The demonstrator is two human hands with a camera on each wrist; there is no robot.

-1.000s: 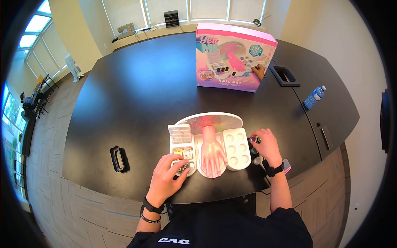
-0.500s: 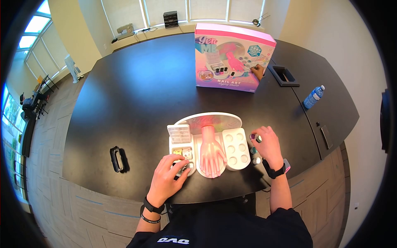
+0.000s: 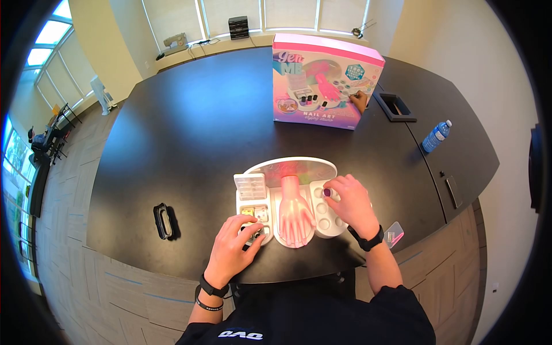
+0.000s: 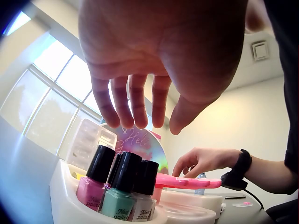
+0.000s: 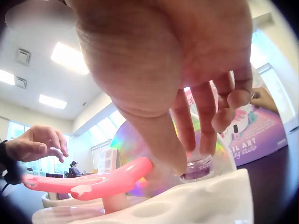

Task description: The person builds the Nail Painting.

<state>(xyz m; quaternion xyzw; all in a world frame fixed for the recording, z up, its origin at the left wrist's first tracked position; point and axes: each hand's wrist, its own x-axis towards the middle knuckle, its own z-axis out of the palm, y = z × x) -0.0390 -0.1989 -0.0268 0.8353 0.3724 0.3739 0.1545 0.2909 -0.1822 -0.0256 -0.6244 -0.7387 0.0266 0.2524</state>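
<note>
My right hand [image 3: 352,202] pinches a small clear pot with purple contents [image 3: 327,192] over the white tray with round wells [image 3: 324,224]. In the right wrist view the pot [image 5: 197,169] is between thumb and fingertips, just above the tray's surface. My left hand [image 3: 232,244] hovers with relaxed fingers above nail polish bottles; in the left wrist view pink [image 4: 90,192], teal [image 4: 117,203] and pale [image 4: 143,205] bottles with black caps stand below the fingertips, not gripped. Between both hands lies the pink model hand [image 3: 295,215], before the rounded iridescent backboard [image 3: 310,170].
A Gen Me nail art box [image 3: 322,86] stands at the back. To the right are a water bottle [image 3: 437,136], a black table inset [image 3: 395,107] and a small clear case with pink [image 3: 394,234]. A black oval object [image 3: 164,221] lies left.
My right hand has moved left with the purple pot, from the group of small containers beside the tray to above its wells. The left hand has stayed almost still.
</note>
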